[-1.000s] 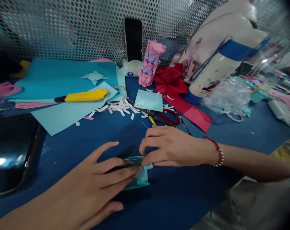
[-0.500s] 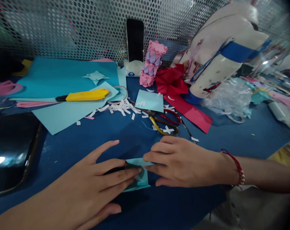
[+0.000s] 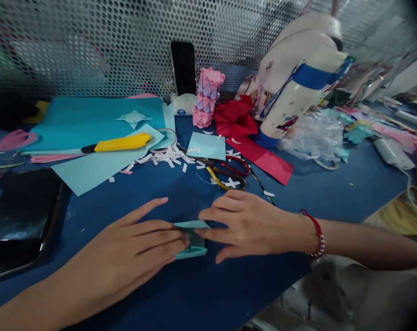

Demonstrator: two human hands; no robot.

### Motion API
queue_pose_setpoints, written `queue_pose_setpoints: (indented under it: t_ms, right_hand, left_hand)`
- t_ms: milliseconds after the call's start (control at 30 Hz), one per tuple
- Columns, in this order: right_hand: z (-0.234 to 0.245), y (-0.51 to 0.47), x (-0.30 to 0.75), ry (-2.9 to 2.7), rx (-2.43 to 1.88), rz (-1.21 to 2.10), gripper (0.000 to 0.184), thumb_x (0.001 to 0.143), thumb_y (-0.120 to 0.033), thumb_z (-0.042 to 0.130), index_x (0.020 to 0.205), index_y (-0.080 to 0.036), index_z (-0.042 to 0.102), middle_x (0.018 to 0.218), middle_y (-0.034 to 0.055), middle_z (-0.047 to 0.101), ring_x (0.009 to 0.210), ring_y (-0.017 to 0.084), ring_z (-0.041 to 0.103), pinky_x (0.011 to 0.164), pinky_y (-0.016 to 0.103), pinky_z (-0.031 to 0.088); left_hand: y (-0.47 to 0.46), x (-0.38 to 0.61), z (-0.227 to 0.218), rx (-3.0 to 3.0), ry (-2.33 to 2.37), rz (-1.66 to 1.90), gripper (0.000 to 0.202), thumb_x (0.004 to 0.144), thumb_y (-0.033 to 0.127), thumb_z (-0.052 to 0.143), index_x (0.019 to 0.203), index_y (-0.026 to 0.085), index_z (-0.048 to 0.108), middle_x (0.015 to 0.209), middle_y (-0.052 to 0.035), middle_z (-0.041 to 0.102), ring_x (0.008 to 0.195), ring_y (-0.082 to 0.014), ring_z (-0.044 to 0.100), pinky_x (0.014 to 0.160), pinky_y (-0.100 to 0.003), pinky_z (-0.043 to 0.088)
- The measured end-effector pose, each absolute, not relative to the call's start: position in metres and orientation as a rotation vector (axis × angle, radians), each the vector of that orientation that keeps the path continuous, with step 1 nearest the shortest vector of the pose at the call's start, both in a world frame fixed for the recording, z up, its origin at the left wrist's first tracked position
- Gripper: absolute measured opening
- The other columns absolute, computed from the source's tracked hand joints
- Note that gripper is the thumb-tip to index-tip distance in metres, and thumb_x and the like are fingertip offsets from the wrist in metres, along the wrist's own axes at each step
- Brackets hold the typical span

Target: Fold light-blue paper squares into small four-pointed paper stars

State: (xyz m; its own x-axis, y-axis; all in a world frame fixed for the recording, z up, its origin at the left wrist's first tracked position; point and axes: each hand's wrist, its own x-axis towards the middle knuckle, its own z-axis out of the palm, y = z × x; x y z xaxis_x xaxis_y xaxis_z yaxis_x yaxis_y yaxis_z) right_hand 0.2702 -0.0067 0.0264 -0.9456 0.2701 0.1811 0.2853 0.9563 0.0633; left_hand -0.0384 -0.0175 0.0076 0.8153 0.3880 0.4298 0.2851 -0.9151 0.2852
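A small light-blue piece of folded paper (image 3: 198,252) lies on the blue table in front of me, its upper and lower edges raised as flaps. My left hand (image 3: 126,253) rests flat over its left part, index finger raised and the other fingers stretched out; its thumb is hidden. From the right, my right hand (image 3: 250,225) reaches in with fingers apart. One of its fingertips touches the inside of the folded paper, and another is near the upper flap. Part of the paper is covered by my left fingers.
Beyond my hands lie scissors (image 3: 241,165), white paper scraps (image 3: 170,156), a light-blue square (image 3: 208,145) and a yellow utility knife (image 3: 122,142) on paper sheets. A phone (image 3: 22,211) lies at left; a white-and-blue bottle (image 3: 291,101) leans against a bag (image 3: 277,50). Another person sits at right.
The view has shifted slightly. My left thumb, spread out before, has tucked in out of sight. My right fingertip has moved further into the folded paper, towards my left fingers.
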Motion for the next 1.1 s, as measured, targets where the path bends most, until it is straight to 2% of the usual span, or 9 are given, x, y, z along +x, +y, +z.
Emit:
queue_pose_setpoints:
  t_ms: [100,167,267,533,600,700,800,933,1100]
  right_hand:
    - [0.023,-0.006,0.271,-2.929,-0.391,-0.109,0.050,0.113,-0.065,0.055,0.128,-0.021,0.075,0.135,0.0086,0.072,0.111,0.023,0.058,0.088,0.038,0.047]
    - [0.024,-0.004,0.271,-2.942,-0.378,-0.095,0.050,0.113,-0.065,0.056,0.132,-0.022,0.074,0.136,0.0096,0.071,0.114,0.024,0.058,0.090,0.037,0.048]
    - [0.024,-0.001,0.271,-2.951,-0.349,-0.106,0.051,0.112,-0.064,0.059,0.138,-0.023,0.073,0.138,0.0114,0.070,0.121,0.025,0.058,0.095,0.038,0.050]
    - [0.021,0.005,0.270,-2.901,-0.328,-0.142,0.056,0.113,-0.068,0.049,0.135,-0.026,0.078,0.168,0.0097,0.057,0.149,0.030,0.047,0.120,0.044,0.047]
    - [0.019,0.007,0.271,-2.894,-0.316,-0.132,0.056,0.114,-0.068,0.048,0.138,-0.027,0.077,0.170,0.0089,0.055,0.152,0.029,0.046,0.124,0.044,0.044]
    - [0.013,0.013,0.273,-2.852,-0.266,-0.141,0.057,0.112,-0.070,0.050,0.142,-0.028,0.075,0.169,0.0076,0.057,0.151,0.028,0.046,0.126,0.042,0.042]
    - [0.006,0.019,0.274,-2.796,-0.204,-0.155,0.056,0.110,-0.072,0.056,0.139,-0.029,0.077,0.165,0.0061,0.060,0.146,0.027,0.049,0.123,0.041,0.043]
    - [0.001,0.023,0.273,-2.796,-0.195,-0.146,0.057,0.106,-0.074,0.060,0.140,-0.031,0.077,0.164,0.0067,0.060,0.146,0.027,0.049,0.125,0.041,0.041]
    - [-0.001,0.023,0.271,-2.816,-0.221,-0.121,0.056,0.106,-0.076,0.060,0.137,-0.035,0.079,0.162,0.0078,0.060,0.152,0.029,0.046,0.130,0.044,0.038]
  left_hand:
    - [-0.009,-0.035,0.011,2.871,0.521,0.690,0.033,0.121,0.017,0.039,0.126,0.028,0.070,0.116,0.0060,0.083,0.105,-0.0126,0.076,0.127,-0.033,0.040]
    - [-0.001,-0.031,0.016,2.913,0.548,0.656,0.030,0.118,0.017,0.043,0.124,0.028,0.070,0.112,0.0017,0.079,0.098,-0.0167,0.070,0.103,-0.033,0.051]
    - [0.013,-0.026,0.023,2.995,0.565,0.624,0.038,0.109,0.009,0.044,0.120,0.031,0.074,0.108,-0.0019,0.070,0.090,-0.0206,0.060,0.082,-0.033,0.046]
    - [0.024,-0.027,0.031,3.076,0.451,0.627,0.042,0.108,0.005,0.042,0.116,0.033,0.072,0.124,-0.0014,0.062,0.113,-0.0213,0.058,0.093,-0.031,0.047]
    - [0.024,-0.029,0.030,3.095,0.411,0.658,0.037,0.110,0.008,0.042,0.114,0.031,0.071,0.132,-0.0028,0.062,0.124,-0.0225,0.057,0.105,-0.033,0.048]
    - [0.026,-0.028,0.027,3.131,0.351,0.666,0.033,0.112,0.011,0.044,0.121,0.029,0.070,0.156,-0.0055,0.057,0.153,-0.0251,0.045,0.134,-0.045,0.032]
    - [0.030,-0.024,0.028,3.148,0.333,0.603,0.029,0.110,0.010,0.052,0.124,0.028,0.070,0.177,-0.0058,0.042,0.170,-0.0251,0.028,0.142,-0.051,0.016]
    - [0.035,-0.019,0.033,3.198,0.274,0.511,0.023,0.100,0.009,0.070,0.115,0.026,0.072,0.182,-0.0085,0.037,0.170,-0.0281,0.031,0.143,-0.051,0.017]
    - [0.038,-0.011,0.038,3.283,0.229,0.528,0.014,0.100,0.011,0.072,0.108,0.022,0.072,0.177,-0.0099,0.047,0.163,-0.0260,0.044,0.144,-0.043,0.006]
